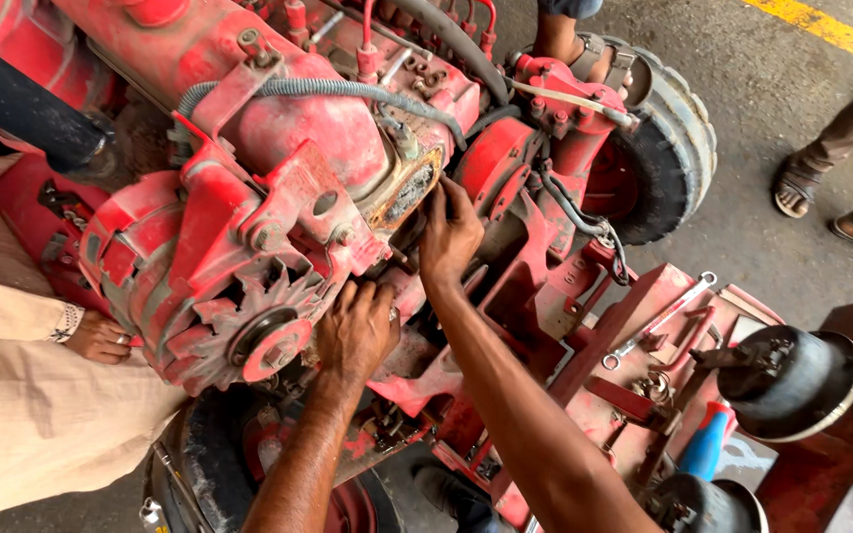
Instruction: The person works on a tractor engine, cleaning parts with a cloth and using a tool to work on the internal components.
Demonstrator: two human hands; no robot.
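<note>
Grey concrete floor (772,128), worn and stained, yellow painted line (826,28) at its far right, daylight even and soft, dark brown stand (831,464) at the right edge, no walls visible

Place: a vehicle repair workshop, seemingly a tractor garage.
Machine: a grimy red engine (278,168) with hoses, stripped open, centre and left.
Tools: a spanner (659,320) and a blue-handled screwdriver (707,441) on red metal, near right.
Floor: bare concrete (772,148) with a yellow painted line (826,28), far right.
Wheel: a worn tyre (678,138), far centre-right.
</note>
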